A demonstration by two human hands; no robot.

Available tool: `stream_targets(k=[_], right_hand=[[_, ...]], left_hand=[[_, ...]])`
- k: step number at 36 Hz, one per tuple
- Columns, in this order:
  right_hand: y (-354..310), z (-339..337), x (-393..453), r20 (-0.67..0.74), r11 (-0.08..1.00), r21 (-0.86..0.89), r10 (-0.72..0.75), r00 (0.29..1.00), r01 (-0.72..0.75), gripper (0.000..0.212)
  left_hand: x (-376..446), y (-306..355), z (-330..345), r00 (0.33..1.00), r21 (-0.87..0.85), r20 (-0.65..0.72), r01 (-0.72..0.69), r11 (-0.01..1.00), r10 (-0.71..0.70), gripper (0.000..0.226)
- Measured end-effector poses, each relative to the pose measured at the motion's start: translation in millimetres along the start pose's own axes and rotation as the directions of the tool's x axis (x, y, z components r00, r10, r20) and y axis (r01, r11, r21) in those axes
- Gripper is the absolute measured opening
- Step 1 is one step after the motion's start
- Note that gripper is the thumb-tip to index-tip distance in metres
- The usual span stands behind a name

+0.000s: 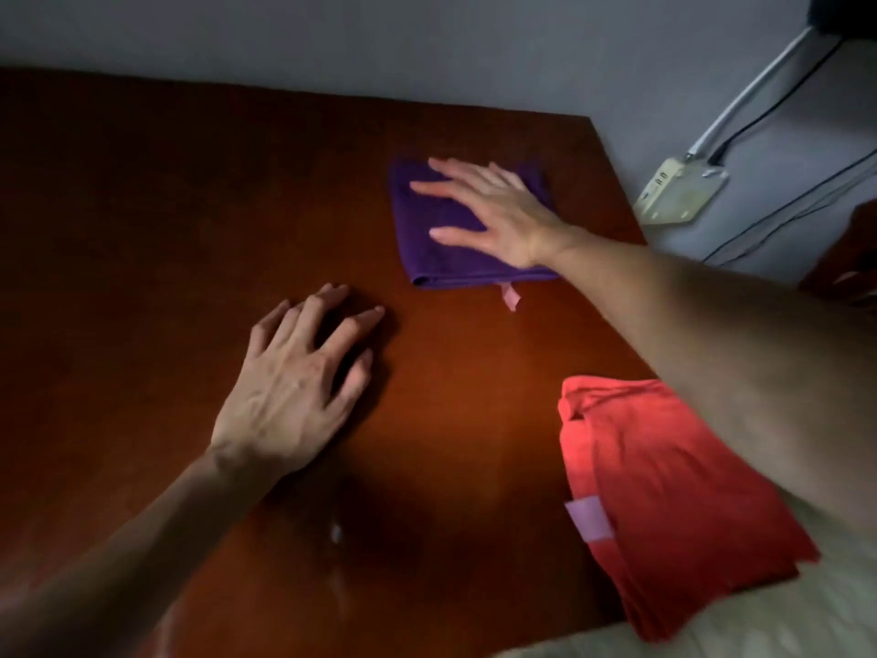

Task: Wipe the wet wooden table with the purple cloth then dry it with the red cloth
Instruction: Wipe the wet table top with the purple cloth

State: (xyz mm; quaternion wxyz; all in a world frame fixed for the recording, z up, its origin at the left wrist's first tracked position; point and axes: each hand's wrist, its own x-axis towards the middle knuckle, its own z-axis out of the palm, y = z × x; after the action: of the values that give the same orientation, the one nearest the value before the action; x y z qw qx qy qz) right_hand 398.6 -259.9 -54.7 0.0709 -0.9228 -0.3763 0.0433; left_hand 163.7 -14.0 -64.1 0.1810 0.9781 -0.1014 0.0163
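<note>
A folded purple cloth (441, 239) lies on the dark wooden table (166, 220), towards its far right. My right hand (493, 211) lies flat on it with fingers spread and straight. On the bare wood in the middle rests my left hand (294, 387), fingers spread and slightly bent, holding nothing. A folded red cloth (664, 505) with a pink tag sits at the table's near right corner, partly under my right forearm. Small wet patches (337, 534) glisten near the front edge.
A grey wall runs behind the table. To the right of the table a white power strip (678, 192) hangs on the wall with cables and a conduit. A pale surface (759, 624) shows at the bottom right, past the table edge.
</note>
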Motion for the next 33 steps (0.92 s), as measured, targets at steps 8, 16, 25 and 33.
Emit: stream_targets(k=[8,16,25,33], right_hand=[[84.9,-24.6,56.5,0.016,0.999,-0.004,0.034,0.999,-0.034,0.065],[100.1,-26.9,58.4,-0.041,0.966,0.054,0.256,0.966,-0.254,0.067],[75.7,-11.1,-26.8,-0.088,0.877,0.063,0.481,0.872,-0.477,0.070],[19.5,10.7,-155.0,-0.106,0.929,-0.024,0.364,0.925,-0.369,0.083]], left_hand=[[3.7,1.4,-0.5,0.997,-0.010,0.071,0.028,1.000,-0.027,0.052],[4.1,2.8,-2.5,0.996,-0.002,0.077,0.040,0.999,-0.040,0.052],[2.0,5.3,-2.1,0.999,-0.022,0.038,0.037,0.999,-0.036,0.053],[-0.7,5.9,-1.0,0.999,0.011,0.042,0.032,0.999,-0.032,0.054]])
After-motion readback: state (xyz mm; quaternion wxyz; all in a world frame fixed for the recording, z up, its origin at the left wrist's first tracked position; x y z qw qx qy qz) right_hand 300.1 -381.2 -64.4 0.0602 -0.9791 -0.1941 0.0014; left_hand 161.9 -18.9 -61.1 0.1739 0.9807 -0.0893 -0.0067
